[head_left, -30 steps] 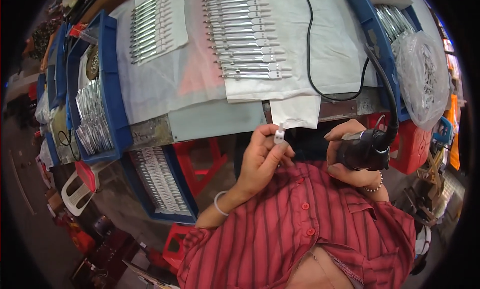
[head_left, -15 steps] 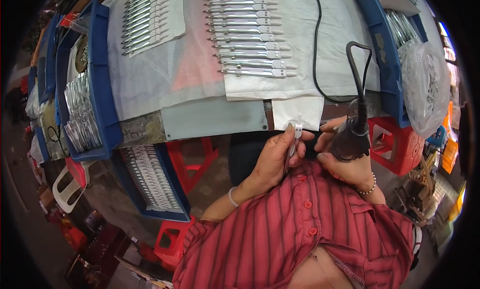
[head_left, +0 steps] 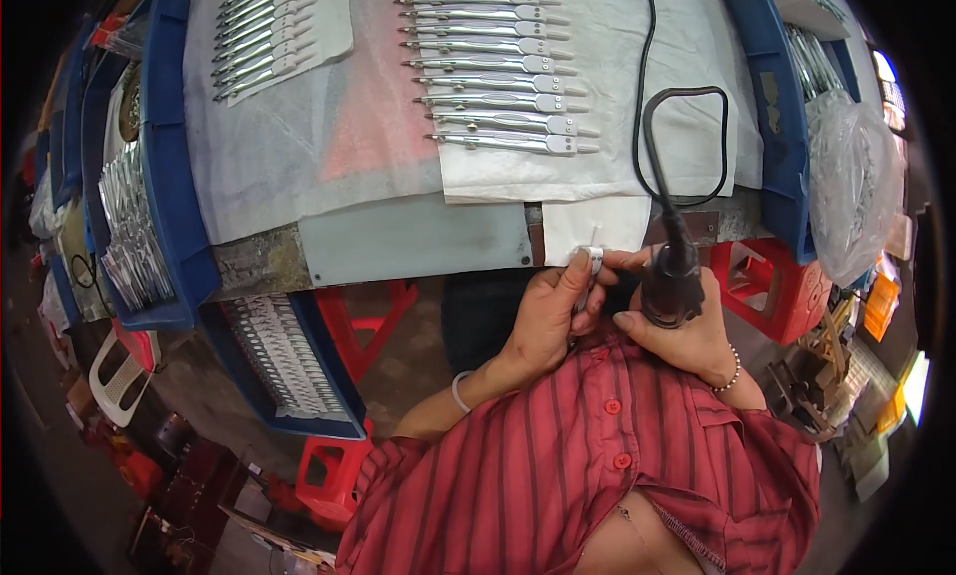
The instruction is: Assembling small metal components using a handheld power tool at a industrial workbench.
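Observation:
My left hand (head_left: 546,321) pinches a silver drawing compass (head_left: 597,254) by its hinge end, at the table's front edge. My right hand (head_left: 697,348) is wrapped round a black corded electric screwdriver (head_left: 671,288), its cord running up and away. A right fingertip reaches the head of the compass; the screwdriver's tip is hidden. Beneath the compass a white cloth (head_left: 588,222) hangs over the edge. Beyond, a column of similar silver compasses (head_left: 503,103) lies side by side on white paper (head_left: 508,182), with a second group (head_left: 264,42) to the left.
Blue bins of metal parts (head_left: 129,236) stand at the left, and another blue bin (head_left: 782,127) with a plastic bag of parts (head_left: 851,182) at the right. A blue tray of metal pieces (head_left: 284,361) sits below the table edge. Red stools (head_left: 777,291) stand nearby. The black cord (head_left: 642,97) loops across the table.
The screwdriver has swung left toward the compass, and its cord now bends in a wider loop. My right fingers have come to the compass head. My left hand keeps its pinch.

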A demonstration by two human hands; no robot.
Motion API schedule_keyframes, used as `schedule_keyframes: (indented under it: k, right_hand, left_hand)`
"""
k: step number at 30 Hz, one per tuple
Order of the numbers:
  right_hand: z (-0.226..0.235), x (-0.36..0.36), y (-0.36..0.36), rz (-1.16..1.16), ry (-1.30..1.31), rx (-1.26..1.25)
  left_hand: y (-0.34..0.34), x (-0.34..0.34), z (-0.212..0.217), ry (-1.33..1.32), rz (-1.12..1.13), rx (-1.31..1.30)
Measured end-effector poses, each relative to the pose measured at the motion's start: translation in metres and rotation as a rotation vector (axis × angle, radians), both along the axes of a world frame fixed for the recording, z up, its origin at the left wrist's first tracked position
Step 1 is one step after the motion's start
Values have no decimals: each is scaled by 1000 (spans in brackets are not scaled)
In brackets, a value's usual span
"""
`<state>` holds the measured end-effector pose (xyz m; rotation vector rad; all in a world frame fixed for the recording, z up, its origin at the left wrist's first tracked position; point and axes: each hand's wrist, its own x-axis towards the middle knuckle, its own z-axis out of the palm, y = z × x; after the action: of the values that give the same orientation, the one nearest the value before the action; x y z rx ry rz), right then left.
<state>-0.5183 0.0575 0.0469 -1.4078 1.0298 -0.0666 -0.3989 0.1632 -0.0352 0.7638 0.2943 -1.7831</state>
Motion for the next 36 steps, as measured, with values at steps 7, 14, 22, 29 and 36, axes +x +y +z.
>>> schedule_keyframes:
  k: [7,14,22,29,36]
  right_hand:
    - [7,-25,-17,116,-661,-205]
    - [24,21,-20,227,-993,-444]
    - [19,34,-18,285,-993,-537]
    - [14,39,-15,299,-1002,-551]
    - [16,44,-9,212,-1049,-486]
  left_hand:
    - [4,-2,1,-139,7,-47]
    - [5,0,1,-152,-50,-51]
    - [2,1,5,-135,-74,-34]
    - [2,2,6,-133,-75,-12]
    - [1,3,6,-135,-77,-19]
